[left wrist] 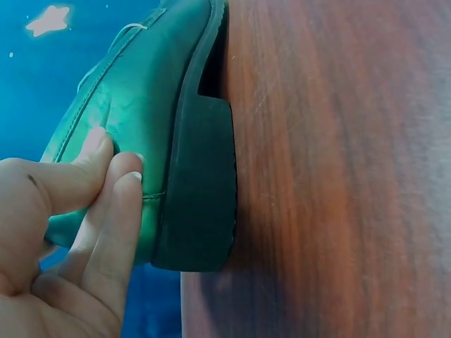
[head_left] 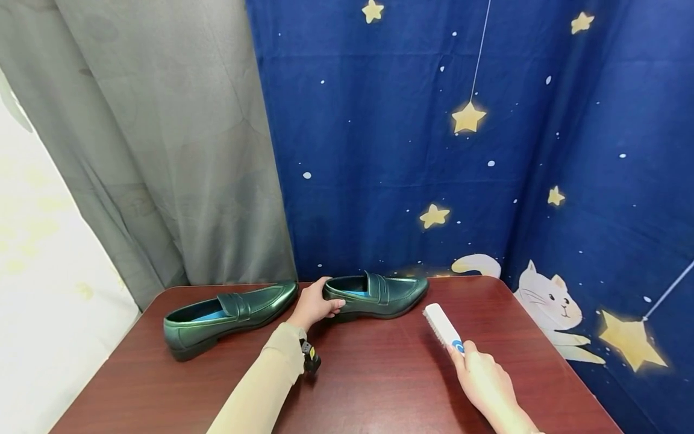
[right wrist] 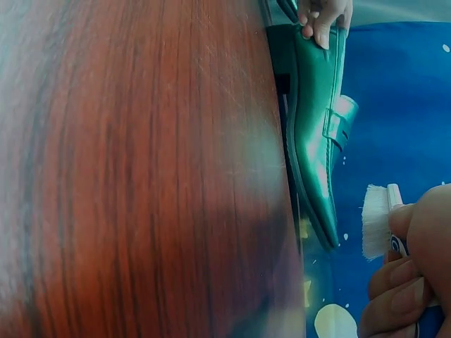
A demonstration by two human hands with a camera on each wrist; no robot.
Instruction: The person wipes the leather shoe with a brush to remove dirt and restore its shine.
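A dark green loafer (head_left: 390,295) with a blue insole stands near the table's back edge, its toe pointing right. My left hand (head_left: 317,304) grips it at the heel; in the left wrist view the thumb and fingertips (left wrist: 127,183) press against the green leather above the black heel block. My right hand (head_left: 485,383) holds a white brush (head_left: 441,324) by its handle, to the right of the shoe and apart from it. The pale bristles (right wrist: 375,222) face the shoe side. The matching loafer (head_left: 230,316) sits on the left, behind my left forearm.
The reddish-brown wooden table (head_left: 374,386) has rounded back corners. Right behind it hang a grey curtain (head_left: 179,150) and a blue curtain (head_left: 379,150) with stars and a white cat. A black strap device (head_left: 310,355) is on my left wrist.
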